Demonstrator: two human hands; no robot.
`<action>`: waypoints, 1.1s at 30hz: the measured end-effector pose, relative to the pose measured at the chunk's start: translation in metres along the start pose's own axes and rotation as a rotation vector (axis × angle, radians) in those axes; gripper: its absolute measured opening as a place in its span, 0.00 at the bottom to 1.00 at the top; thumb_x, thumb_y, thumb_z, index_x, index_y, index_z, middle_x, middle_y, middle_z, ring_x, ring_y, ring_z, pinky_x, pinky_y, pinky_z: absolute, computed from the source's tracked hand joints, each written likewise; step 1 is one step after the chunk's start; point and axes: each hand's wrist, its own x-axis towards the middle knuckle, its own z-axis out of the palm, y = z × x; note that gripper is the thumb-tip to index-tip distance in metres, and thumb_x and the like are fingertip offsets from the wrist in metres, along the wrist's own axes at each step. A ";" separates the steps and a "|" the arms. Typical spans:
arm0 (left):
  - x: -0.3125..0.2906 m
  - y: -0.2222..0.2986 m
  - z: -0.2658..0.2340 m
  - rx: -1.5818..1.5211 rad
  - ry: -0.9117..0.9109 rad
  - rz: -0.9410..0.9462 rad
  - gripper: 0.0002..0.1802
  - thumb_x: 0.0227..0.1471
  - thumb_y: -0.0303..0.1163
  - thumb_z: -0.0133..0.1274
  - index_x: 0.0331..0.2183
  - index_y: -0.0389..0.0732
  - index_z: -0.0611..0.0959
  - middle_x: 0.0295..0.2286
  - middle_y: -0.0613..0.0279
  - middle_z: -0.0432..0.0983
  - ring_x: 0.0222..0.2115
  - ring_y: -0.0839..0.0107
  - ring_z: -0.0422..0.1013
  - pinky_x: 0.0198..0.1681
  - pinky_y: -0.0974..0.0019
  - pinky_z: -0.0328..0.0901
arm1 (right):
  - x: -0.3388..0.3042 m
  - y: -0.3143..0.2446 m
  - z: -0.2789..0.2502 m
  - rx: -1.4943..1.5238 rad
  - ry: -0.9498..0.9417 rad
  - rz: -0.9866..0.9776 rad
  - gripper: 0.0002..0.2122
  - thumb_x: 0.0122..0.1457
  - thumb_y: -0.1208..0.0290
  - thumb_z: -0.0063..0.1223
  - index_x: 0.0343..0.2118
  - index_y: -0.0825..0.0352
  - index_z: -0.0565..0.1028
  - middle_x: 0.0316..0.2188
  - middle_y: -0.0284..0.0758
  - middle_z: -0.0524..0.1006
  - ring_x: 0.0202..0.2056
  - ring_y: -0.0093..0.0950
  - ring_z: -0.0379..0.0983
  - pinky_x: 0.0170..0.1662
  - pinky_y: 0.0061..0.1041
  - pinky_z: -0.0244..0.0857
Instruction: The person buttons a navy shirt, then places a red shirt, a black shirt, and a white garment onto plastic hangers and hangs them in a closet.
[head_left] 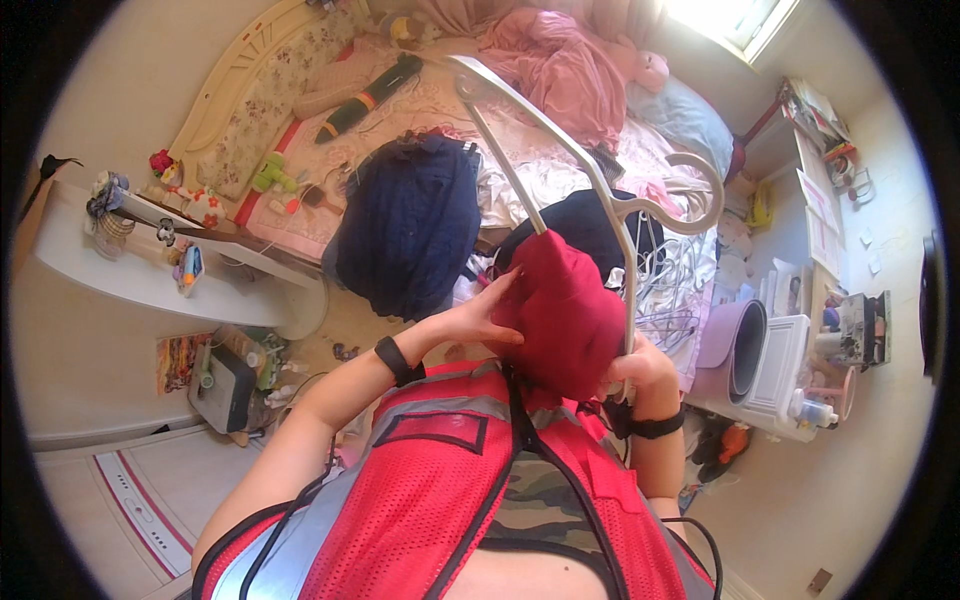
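A dark red cloth garment is bunched up in front of my chest. My left hand grips its left side, thumb toward me and fingers partly hidden in the folds. A white clothes hanger stands tilted, its hook toward the right and one arm running into the red garment. My right hand is closed round the hanger's near end, beside the cloth's lower right edge. Some of its fingertips are hidden.
Beyond my hands is a bed with a pink floral sheet, a dark blue garment and a pink blanket. Several white wire hangers lie at the right, near a lilac bin. A white desk stands left.
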 end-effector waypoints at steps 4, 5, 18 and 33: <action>0.004 0.012 -0.006 0.125 -0.053 0.002 0.45 0.41 0.32 0.64 0.57 0.34 0.58 0.54 0.52 0.60 0.54 0.66 0.58 0.57 0.66 0.54 | -0.010 -0.019 0.001 -0.070 -0.044 -0.023 0.14 0.35 0.83 0.51 0.31 0.74 0.73 0.18 0.40 0.75 0.18 0.31 0.74 0.21 0.27 0.68; 0.007 0.022 -0.011 0.047 -0.240 -0.108 0.41 0.43 0.33 0.63 0.55 0.35 0.62 0.51 0.53 0.64 0.52 0.66 0.60 0.55 0.65 0.56 | -0.012 -0.027 0.004 -0.121 -0.014 -0.024 0.14 0.34 0.83 0.51 0.30 0.74 0.74 0.18 0.40 0.75 0.18 0.31 0.74 0.21 0.27 0.68; 0.002 0.114 -0.037 -1.206 -0.237 -0.251 0.31 0.52 0.41 0.53 0.54 0.39 0.66 0.52 0.57 0.66 0.51 0.64 0.64 0.55 0.56 0.59 | -0.012 -0.048 0.005 -0.186 0.269 0.023 0.11 0.42 0.74 0.55 0.31 0.71 0.74 0.17 0.35 0.74 0.15 0.26 0.71 0.19 0.23 0.62; 0.055 0.143 -0.049 -0.950 0.158 -0.112 0.16 0.58 0.36 0.44 0.46 0.39 0.74 0.42 0.60 0.75 0.44 0.71 0.71 0.51 0.65 0.64 | 0.026 -0.013 0.047 -0.305 0.086 -0.088 0.16 0.47 0.73 0.64 0.39 0.67 0.72 0.25 0.23 0.73 0.25 0.13 0.66 0.25 0.15 0.60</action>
